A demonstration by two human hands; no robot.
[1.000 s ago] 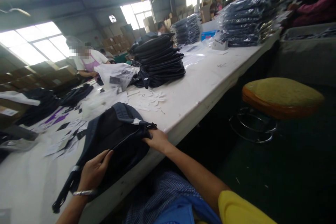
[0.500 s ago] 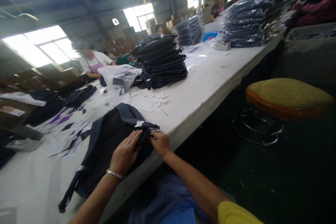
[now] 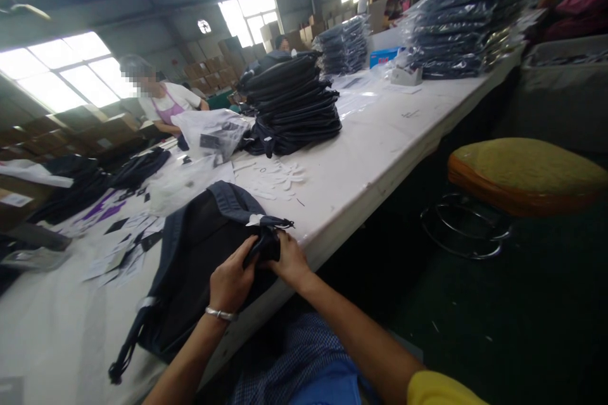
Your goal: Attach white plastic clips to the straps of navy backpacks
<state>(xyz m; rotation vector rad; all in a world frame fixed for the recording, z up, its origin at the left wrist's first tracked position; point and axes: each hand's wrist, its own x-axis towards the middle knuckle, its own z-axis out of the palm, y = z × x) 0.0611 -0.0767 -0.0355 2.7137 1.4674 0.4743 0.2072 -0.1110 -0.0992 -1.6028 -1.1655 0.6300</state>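
A dark backpack (image 3: 197, 253) lies flat along the near edge of the white table, its shoulder straps facing up. My left hand (image 3: 234, 280), with a bracelet at the wrist, grips a bunched dark part of the backpack at its right end. Across from it, my right hand (image 3: 289, 259) holds the same bunched part, its fingertips partly hidden behind the fabric. Just above both hands lies a strap end (image 3: 280, 221) with a white wrap around it. Another strap end (image 3: 122, 354) hangs toward the lower left.
A tall stack of dark backpacks (image 3: 292, 107) stands farther back on the table (image 3: 361, 158). Plastic-wrapped stacks (image 3: 451, 35) sit at the far right. Paper tags (image 3: 126, 243) lie at left. A yellow-topped stool (image 3: 527, 171) stands at right. A co-worker (image 3: 164, 104) works across the table.
My left hand has shifted slightly right and closed around the bunched fabric, its fingers less flat than before. My right hand has turned, its fingers now higher on the fabric. The view has tilted slightly.
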